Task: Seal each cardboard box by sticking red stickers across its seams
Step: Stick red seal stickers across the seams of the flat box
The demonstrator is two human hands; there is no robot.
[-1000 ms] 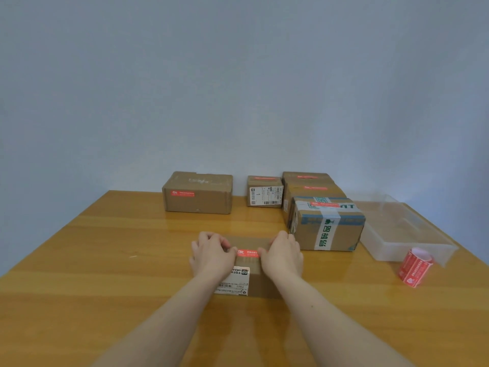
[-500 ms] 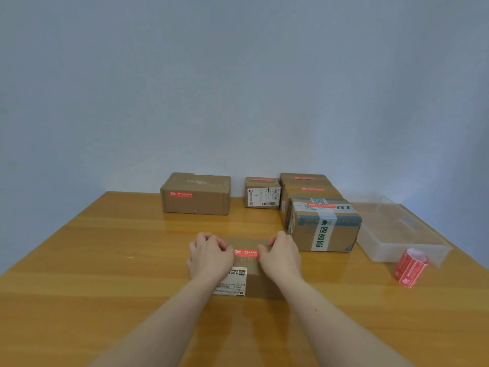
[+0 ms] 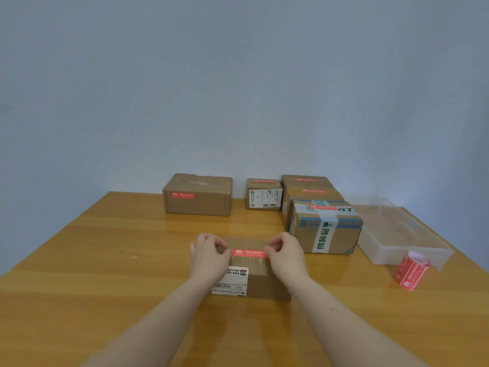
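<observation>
Left hand (image 3: pixel 209 258) and right hand (image 3: pixel 287 256) pinching opposite ends of red sticker (image 3: pixel 248 253) atop near cardboard box (image 3: pixel 267 283). Sticker roll (image 3: pixel 411 271) at 3 o'clock, well apart.

Soft, even light; table (image 3: pixel 105 260) glossy, edges bowed.

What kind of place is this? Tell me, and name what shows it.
Probably a small parcel-packing station, not a warehouse: a plain wooden table against a bare wall, several labelled cardboard boxes, and a roll of red stickers beside a clear plastic bin.
</observation>
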